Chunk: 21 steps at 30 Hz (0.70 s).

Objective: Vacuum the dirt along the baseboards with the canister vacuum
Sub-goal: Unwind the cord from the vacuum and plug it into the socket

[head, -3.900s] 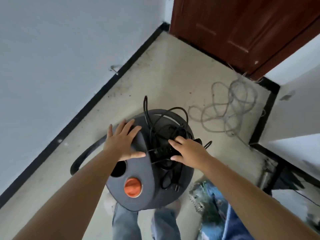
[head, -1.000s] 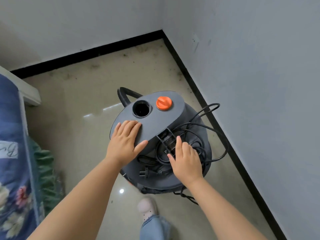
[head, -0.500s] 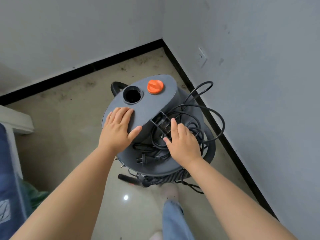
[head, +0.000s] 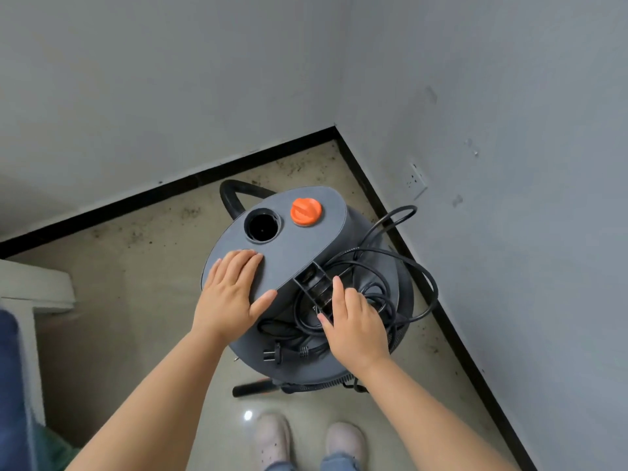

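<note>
Over by the room's corner, right at the dirty baseboards (head: 176, 190): canister vacuum (head: 306, 266), left hand (head: 231, 294) flat on the lid, fingers straight and together, right hand (head: 355, 322) on the coiled cord (head: 390, 266), fingers relaxed.

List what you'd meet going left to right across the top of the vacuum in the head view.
left hand → round black opening → orange knob → right hand → looped black power cord

No readable text, brand, number or sign was found. The canister vacuum (head: 306, 253) lid and its orange knob (head: 306, 211) were seen unmarked (wall socket (head: 416, 181) too small for any lettering to be made out).
</note>
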Available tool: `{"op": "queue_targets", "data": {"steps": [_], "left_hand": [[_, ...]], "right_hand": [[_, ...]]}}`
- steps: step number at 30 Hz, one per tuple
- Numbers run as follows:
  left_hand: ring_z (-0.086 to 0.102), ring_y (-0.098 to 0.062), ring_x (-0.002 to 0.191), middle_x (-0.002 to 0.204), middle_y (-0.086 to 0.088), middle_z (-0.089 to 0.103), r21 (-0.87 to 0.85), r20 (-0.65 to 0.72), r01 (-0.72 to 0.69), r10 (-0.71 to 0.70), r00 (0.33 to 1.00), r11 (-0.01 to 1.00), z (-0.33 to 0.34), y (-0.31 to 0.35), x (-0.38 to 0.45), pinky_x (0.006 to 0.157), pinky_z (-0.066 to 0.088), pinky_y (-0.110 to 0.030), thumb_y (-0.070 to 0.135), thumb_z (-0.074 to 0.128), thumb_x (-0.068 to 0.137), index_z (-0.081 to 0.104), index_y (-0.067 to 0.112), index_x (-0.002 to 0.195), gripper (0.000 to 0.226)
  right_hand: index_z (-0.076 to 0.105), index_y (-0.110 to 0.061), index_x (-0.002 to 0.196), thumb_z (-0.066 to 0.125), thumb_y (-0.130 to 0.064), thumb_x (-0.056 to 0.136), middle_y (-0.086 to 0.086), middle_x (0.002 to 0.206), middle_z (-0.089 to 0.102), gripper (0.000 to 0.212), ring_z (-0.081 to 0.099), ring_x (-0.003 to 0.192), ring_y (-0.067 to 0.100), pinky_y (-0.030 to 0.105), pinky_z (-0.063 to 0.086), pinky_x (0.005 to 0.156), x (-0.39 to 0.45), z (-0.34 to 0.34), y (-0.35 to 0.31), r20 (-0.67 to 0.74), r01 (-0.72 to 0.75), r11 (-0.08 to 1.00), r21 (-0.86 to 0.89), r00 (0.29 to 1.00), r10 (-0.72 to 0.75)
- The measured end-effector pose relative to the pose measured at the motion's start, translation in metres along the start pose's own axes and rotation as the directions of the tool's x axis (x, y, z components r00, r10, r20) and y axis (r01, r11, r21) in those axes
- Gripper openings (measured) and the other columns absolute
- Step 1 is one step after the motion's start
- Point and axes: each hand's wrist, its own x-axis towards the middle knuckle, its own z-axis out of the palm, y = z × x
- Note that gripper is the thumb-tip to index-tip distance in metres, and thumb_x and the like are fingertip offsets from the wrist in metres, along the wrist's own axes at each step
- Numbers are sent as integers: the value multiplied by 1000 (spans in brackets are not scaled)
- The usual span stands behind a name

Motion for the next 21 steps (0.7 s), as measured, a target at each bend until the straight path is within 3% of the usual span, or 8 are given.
{"op": "queue_targets", "data": {"steps": [2,5,11,16,19,21], "left_hand": [[36,-23,114,115,-15,62,-13,0,11,-11,1000,1000,-2,-4,12,96,39,-57,65,8,92,62,-1,117,89],[33,-23,116,119,-16,59,-55,44,49,-46,998,997,-10,-3,24,101,34,-56,68,6,90,59,-1,120,92],[33,-27,115,118,-20,58,-72,114,161,-152,982,984,-13,5,-4,99,36,-60,56,29,89,57,-6,118,74],[33,-30,114,119,-21,55,-29,157,273,-265,951,962,-18,5,-25,104,33,-53,62,8,93,53,-7,120,87],[33,-29,112,116,-22,57,7,180,280,-276,944,960,-20,9,-33,102,21,-44,60,22,91,53,-7,119,79],[35,-30,110,114,-22,57,34,213,276,-277,937,961,-23,13,-43,100,23,-43,59,22,90,54,-7,118,79]], "right_hand": [[41,3,120,58,-41,78,7,80,51,63,59,57,16,21,49,49,15,4,4,-12,14,1000,-11,1000,-14],[41,4,118,83,-38,59,9,74,60,84,60,57,18,22,50,49,33,1,8,40,60,998,17,997,-61],[39,4,121,83,-34,61,10,73,60,84,59,58,20,26,50,49,30,-1,14,63,225,974,24,972,-226],[40,2,120,84,-36,60,9,74,61,84,59,58,21,28,48,50,45,1,13,89,345,938,19,934,-345],[38,2,122,85,-36,59,10,76,62,87,59,59,22,29,49,50,52,-1,17,144,404,914,34,903,-404],[36,1,123,85,-36,59,10,77,62,88,59,59,22,29,50,49,50,-4,17,177,433,901,34,884,-432]]}}
